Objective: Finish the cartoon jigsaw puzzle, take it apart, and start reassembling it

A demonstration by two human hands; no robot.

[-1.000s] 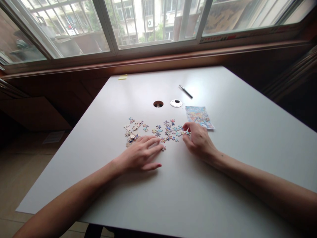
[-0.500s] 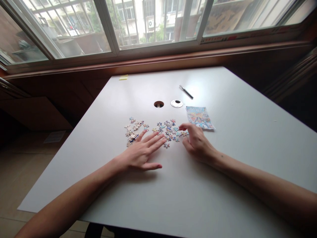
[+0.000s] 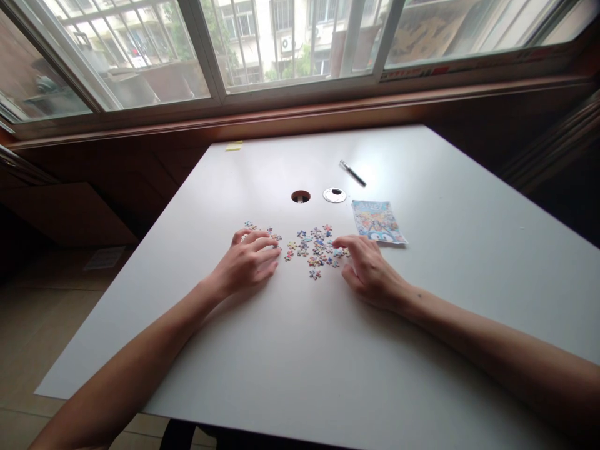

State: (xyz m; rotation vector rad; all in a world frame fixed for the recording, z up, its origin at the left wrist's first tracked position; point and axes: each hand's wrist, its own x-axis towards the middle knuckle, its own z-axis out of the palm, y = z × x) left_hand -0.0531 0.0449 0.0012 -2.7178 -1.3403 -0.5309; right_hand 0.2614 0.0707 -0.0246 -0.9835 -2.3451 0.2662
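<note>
Small jigsaw puzzle pieces (image 3: 319, 250) lie face up in a loose cluster in the middle of the white table (image 3: 328, 362). More puzzle pieces (image 3: 249, 224) lie to the left, largely covered by my left hand (image 3: 248, 262). That hand arches over them with its fingers bent and apart; I see no piece held in it. At the cluster's right edge rests my right hand (image 3: 372, 269), its index finger reaching over a few pieces and its thumb apart from it. Just beyond the right hand lies a colourful printed picture sheet (image 3: 379, 220).
A pen (image 3: 353, 174) lies toward the back of the table. Nearer are a round cable hole (image 3: 300, 197) and its silver cover (image 3: 334, 195). A yellow sticker (image 3: 234, 146) marks the far left corner. Behind the table runs a barred window (image 3: 290, 44).
My left hand has moved left and back from the middle pieces onto the left pile, its fingers going from outstretched to bent. My right hand has barely moved; its index finger reaches slightly farther left.
</note>
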